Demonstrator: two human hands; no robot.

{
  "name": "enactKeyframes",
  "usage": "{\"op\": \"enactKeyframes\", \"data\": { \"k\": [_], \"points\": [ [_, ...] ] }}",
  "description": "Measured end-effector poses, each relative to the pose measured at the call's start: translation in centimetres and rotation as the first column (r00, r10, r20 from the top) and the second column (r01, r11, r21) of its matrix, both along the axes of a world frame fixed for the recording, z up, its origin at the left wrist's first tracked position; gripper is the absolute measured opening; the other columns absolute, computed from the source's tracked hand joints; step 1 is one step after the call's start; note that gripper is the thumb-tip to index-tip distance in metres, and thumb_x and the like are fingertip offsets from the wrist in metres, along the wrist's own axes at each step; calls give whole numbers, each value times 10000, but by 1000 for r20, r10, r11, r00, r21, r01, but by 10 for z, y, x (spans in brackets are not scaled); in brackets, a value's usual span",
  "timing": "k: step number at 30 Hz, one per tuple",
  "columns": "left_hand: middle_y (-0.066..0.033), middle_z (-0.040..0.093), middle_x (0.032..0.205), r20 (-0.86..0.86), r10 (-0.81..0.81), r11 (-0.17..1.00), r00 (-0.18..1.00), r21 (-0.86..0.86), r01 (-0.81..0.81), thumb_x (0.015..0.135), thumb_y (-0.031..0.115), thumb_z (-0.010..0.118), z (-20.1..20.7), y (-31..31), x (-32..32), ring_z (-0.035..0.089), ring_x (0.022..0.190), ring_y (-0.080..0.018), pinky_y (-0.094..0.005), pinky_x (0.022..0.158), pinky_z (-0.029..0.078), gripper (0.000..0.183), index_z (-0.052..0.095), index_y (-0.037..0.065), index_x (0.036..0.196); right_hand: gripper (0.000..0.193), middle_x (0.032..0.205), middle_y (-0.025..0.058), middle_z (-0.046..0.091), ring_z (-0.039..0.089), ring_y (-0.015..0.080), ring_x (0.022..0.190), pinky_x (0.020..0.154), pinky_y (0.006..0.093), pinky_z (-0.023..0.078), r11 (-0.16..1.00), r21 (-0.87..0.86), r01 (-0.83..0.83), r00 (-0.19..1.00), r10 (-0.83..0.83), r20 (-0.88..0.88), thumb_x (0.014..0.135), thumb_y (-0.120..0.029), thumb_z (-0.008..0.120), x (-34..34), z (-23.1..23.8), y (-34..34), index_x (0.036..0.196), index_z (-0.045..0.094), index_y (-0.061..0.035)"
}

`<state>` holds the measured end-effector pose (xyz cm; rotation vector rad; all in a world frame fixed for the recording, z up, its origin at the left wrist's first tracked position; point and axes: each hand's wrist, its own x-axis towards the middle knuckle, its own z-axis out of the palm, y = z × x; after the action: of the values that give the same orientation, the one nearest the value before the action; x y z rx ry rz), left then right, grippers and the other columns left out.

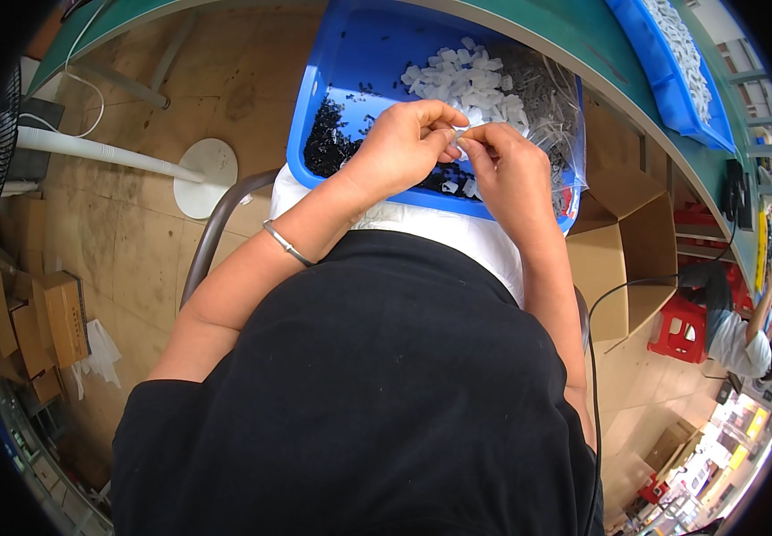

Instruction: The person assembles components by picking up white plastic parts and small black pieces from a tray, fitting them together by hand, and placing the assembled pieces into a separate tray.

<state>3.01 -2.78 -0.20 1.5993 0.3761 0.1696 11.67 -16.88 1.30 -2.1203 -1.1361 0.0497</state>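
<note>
Above a blue plastic tray (299, 125) on my lap, my two hands meet with their fingertips together. My left hand (408, 143) is closed in a pinch, and so is my right hand (508, 165). Between them is a small whitish translucent plastic piece (459, 136), mostly covered by the fingers. Beyond the hands lies a heap of white translucent plastic pieces (457, 76). Small black parts (328, 143) are piled at the tray's left side, with more under my hands. Thin clear strips (542, 98) fill the right side.
A green table (574, 45) curves behind the tray, bearing another blue bin (672, 80) of white pieces. An open cardboard box (618, 241) stands at right, near a black cable (593, 357). A white fan stand (207, 179) is at left. Another person (734, 344) sits far right.
</note>
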Motion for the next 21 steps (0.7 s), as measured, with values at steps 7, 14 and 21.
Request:
{"op": "enactKeyframes", "data": {
  "k": [7, 14, 21],
  "points": [
    [-110, 687, 944, 52, -25, 1000, 998, 3, 25, 954, 55, 533, -1, -4, 0, 669, 844, -145, -271, 788, 549, 231, 598, -53, 1147, 108, 784, 72, 681, 646, 121, 690, 624, 266, 511, 991, 56, 121, 862, -77, -501, 822, -67, 720, 12, -6, -4, 861, 668, 20],
    [-85, 670, 903, 27, -77, 981, 997, -176, 81, 889, 75, 653, 4, -2, -1, 655, 828, -129, -256, 778, 542, 264, 597, -41, 1119, 127, 841, 84, 684, 652, 112, 754, 689, 235, 535, 973, 226, 47, 625, 148, -767, 865, -32, 668, 18, -7, -14, 956, 669, 57],
    [-18, 608, 833, 120, 26, 995, 992, -97, -14, 879, 43, 638, -2, -2, -1, 604, 743, -93, -226, 709, 514, 228, 611, -8, 1099, 196, 833, 91, 706, 677, 148, 731, 682, 268, 532, 941, -60, 333, 829, -322, -458, 856, -82, 662, 61, 16, -56, 1031, 695, 0]
  ]
}}
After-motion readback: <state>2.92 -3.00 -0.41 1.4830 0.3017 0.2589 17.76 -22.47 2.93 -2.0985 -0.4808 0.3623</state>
